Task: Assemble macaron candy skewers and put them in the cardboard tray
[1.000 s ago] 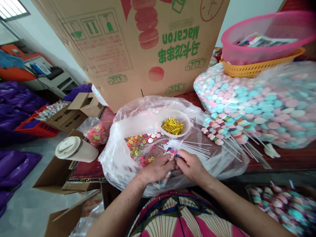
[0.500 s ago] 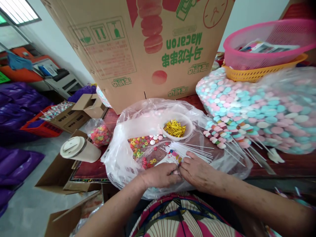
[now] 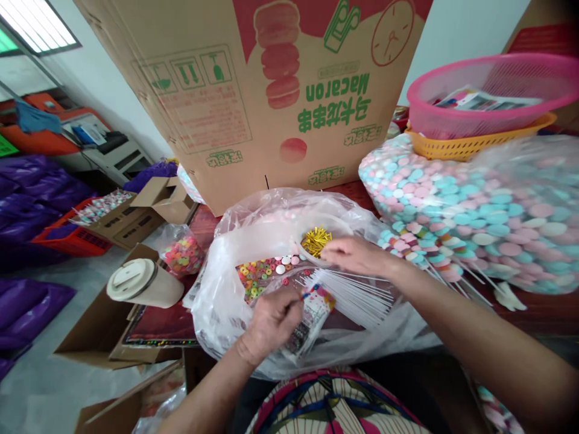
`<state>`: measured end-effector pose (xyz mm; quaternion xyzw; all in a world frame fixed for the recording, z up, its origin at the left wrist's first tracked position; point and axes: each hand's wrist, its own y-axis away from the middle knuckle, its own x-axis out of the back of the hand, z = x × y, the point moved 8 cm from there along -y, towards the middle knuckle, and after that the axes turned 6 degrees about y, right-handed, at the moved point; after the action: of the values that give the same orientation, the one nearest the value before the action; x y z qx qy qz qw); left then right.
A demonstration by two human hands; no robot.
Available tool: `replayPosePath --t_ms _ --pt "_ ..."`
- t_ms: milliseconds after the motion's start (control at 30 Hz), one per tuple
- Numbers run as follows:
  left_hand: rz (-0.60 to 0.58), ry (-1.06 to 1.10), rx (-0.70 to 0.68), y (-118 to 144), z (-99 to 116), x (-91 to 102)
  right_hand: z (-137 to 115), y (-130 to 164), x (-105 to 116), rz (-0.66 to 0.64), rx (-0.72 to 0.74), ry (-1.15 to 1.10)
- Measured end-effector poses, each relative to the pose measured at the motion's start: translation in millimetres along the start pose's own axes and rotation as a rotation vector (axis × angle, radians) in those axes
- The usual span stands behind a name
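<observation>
My left hand [image 3: 275, 319] is closed at the upper edge of a small printed plastic bag [image 3: 319, 307], which has a colourful top and dark contents lower down. The bag slants over the clear plastic sheeting. My right hand [image 3: 355, 254] is at the near right rim of a translucent bowl [image 3: 337, 226], its fingers bunched beside the gold twist ties [image 3: 316, 241]. Whether a tie sits between those fingertips is hidden. Many thin white sticks [image 3: 357, 295] lie fanned out below my right hand. Coloured ring candies [image 3: 253, 277] and pink and white candies [image 3: 283, 265] lie left of the bowl.
A tall carton [image 3: 262, 138] stands behind the bowl. On the right are a big bag of pastel candies [image 3: 479, 205], skewered candies [image 3: 420, 241] and stacked pink [image 3: 488, 114] and yellow baskets [image 3: 474, 138]. A lidded cup [image 3: 149, 283] and a bag of bright candies [image 3: 183, 253] sit left.
My hands were together at the bag and have parted. My right hand has moved up to the bowl of twist ties; my left has shifted left, and more of the bag shows.
</observation>
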<state>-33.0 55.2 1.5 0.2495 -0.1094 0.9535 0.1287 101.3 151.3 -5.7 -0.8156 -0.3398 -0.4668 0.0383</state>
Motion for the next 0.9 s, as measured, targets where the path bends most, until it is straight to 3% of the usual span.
replayPosePath --t_ms 33,100,167,267,400,633,900 --pt "0.082 0.193 0.191 1 -17 4.5 5 -18 13 0.08 -0.034 0.113" --pt "0.249 0.55 0.492 9 -45 3.5 12 -52 17 0.104 -0.074 0.223" --pt "0.399 0.807 0.621 15 -58 -0.7 16 -77 5 0.065 -0.082 0.25" --pt "0.537 0.98 0.643 18 -66 -0.5 21 -90 -7 0.077 -0.051 0.263" --pt "0.602 1.087 0.614 15 -73 1.3 34 -77 6 0.19 -0.028 0.187" --pt "0.576 1.233 0.524 0 -65 -11.2 59 -58 11 0.213 -0.14 -0.118" --pt "0.567 1.19 0.511 -6 -49 -4.1 48 -48 33 0.325 -0.147 -0.466"
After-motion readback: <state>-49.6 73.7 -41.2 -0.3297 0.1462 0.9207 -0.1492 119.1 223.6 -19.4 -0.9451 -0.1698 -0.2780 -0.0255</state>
